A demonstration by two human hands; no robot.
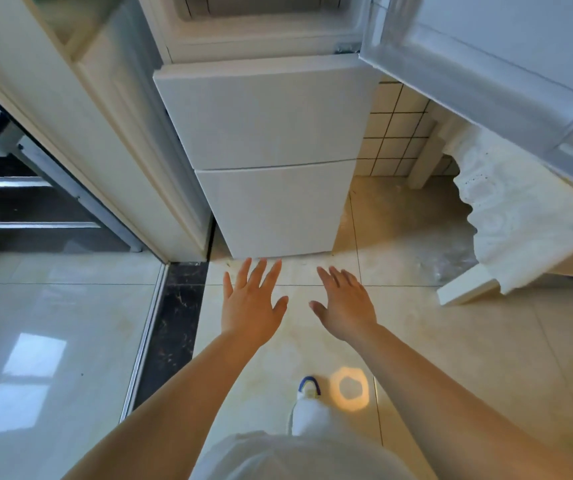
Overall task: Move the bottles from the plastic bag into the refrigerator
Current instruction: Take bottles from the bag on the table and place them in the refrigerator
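With both arms stretched forward over the tiled floor (416,341), a person stands before a white refrigerator (271,161) whose upper door (486,74) hangs swung wide to the right. The left hand (252,303) and right hand (345,306) are spread flat, fingers straight, holding nothing. Neither the plastic bag nor any bottle is in view, so where they lie cannot be told. Judging by this, the next step calls for finding the bag, then gripping each bottle firmly by its body before lifting it to the exposed upper compartment. Two lower doors sit closed; a lace-edged cloth (506,216) drapes nearby.
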